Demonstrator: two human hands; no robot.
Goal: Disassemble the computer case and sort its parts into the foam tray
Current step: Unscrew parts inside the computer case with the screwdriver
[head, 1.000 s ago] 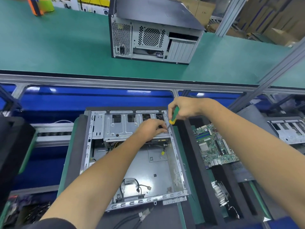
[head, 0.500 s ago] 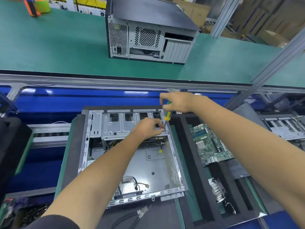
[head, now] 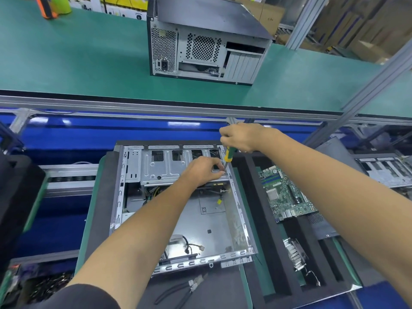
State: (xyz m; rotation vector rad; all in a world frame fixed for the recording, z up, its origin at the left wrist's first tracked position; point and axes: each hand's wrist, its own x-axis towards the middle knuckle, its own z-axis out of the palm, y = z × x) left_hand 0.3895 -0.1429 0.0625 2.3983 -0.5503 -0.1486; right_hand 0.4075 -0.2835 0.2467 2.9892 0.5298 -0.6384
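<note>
right hand (head: pixel 242 137): clamped on screwdriver (head: pixel 228 153), tip at the computer case (head: pixel 178 208) far-right corner
left hand (head: pixel 201 169): fingertips pinched together beside the tip

Closed computer tower (head: pixel 207 41) on green bench (head: pixel 78 63); pliers (head: pixel 178 291), perhaps, near bottom edge

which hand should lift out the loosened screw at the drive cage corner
Left. The left hand already rests on the drive cage with its fingertips pinched right at the screwdriver tip. The right hand is occupied, its grip wrapped round the handle. Whether the screw is loose can't be seen.
</note>
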